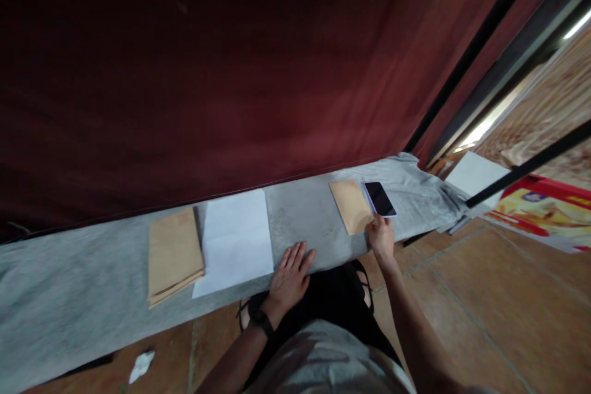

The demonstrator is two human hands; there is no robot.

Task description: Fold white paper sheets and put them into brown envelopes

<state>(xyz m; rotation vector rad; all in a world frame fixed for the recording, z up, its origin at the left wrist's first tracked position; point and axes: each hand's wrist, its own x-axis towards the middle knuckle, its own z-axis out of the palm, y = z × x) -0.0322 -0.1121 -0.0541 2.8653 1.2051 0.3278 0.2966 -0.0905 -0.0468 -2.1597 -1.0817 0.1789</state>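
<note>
My left hand (292,276) lies flat on the front edge of the grey cloth-covered bench (300,209), fingers stretched out, beside the white sheet of paper (237,240). Left of the sheet is a stack of brown envelopes (174,249), which meets the sheet's edge. My right hand (381,237) has its fingers curled closed at the lower corner of a dark-screened smartphone (380,198). A single brown envelope (349,204) lies just left of the phone, its lower right corner by my fingers. What those fingers grip, if anything, is hidden.
A dark red curtain (231,92) hangs along the bench's far side. Black poles (471,55) stand at the right, near a red and yellow box (545,206) and a white board (478,175). Crumpled white paper (141,366) lies on the tiled floor (466,295).
</note>
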